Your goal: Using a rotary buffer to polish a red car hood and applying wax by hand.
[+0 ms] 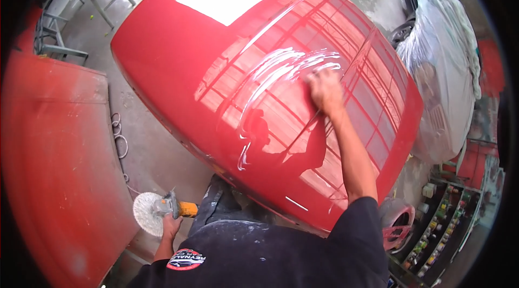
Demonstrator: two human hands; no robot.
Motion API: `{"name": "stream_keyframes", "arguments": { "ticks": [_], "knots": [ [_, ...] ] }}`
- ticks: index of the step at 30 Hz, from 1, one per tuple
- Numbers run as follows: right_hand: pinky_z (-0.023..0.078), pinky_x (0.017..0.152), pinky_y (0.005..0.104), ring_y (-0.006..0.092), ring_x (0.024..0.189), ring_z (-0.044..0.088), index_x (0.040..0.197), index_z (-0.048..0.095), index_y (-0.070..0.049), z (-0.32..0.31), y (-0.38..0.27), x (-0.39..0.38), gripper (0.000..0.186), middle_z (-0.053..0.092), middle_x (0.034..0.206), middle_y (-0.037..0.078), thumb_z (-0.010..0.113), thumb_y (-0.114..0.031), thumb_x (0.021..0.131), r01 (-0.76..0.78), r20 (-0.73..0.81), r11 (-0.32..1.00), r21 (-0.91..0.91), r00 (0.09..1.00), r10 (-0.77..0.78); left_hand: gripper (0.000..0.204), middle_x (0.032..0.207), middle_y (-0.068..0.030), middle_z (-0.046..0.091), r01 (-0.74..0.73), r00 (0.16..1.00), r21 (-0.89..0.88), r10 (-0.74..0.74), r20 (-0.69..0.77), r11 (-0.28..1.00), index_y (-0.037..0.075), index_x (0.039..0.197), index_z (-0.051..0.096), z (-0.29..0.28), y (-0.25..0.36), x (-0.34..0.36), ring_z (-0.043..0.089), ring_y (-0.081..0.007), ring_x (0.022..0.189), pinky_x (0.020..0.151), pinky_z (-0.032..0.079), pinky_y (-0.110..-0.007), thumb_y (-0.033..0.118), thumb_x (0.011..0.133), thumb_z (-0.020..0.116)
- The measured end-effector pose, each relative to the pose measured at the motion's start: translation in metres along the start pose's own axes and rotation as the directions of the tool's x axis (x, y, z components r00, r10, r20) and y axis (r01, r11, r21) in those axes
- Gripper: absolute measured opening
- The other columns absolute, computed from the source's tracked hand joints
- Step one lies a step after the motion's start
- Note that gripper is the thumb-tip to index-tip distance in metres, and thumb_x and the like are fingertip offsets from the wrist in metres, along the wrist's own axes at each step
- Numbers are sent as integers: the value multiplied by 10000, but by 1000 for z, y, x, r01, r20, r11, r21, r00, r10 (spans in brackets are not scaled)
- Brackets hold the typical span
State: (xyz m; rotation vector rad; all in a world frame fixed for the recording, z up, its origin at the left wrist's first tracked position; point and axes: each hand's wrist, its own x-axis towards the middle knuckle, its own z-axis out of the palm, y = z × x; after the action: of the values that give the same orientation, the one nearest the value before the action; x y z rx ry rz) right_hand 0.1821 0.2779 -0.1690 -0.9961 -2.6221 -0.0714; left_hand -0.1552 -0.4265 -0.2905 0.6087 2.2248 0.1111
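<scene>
Gripping polisher in left hand, lower left of frame, partly hiding fingertips. Resting right hand at centre, with red panel beneath fingers, beside white streaks; blurring too much to tell finger closure.

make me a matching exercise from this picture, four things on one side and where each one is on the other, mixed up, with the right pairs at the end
Things:
1. polisher
2. right hand
3. pale sheet
4. dull red panel

Places:
A. blurred, over the glossy red panel
B. along the left side of the picture
C. gripped in the left hand
D. draped on the right side of the picture

Right pairs: 1-C, 2-A, 3-D, 4-B
</scene>
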Motion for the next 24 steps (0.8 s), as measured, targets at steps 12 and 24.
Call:
{"name": "stream_keyframes", "arguments": {
  "ticks": [12,24],
  "knots": [
    [474,963,510,398,1093,595,1104,712,3,-6,41,15,432,651,1154,238,558,-395,1037,37,93,985,-167,995,-21,426,987,-306,719,-43,999,81,41,26,996,-24,1092,733,-17,18,7,698,-458,996,874,551,-494,273,792,791],
    [336,1188,563,452,1377,481,1472,468,59,-36,-203,-54,956,529,1441,304,708,-633,859,201,290,892,405,897,-333,479,1041,-322,710,32,995,83,-39,87,996,-51,1069,723,19,22,-22,684,-482,1021,903,549,-499,321,779,802]
  ]
}}
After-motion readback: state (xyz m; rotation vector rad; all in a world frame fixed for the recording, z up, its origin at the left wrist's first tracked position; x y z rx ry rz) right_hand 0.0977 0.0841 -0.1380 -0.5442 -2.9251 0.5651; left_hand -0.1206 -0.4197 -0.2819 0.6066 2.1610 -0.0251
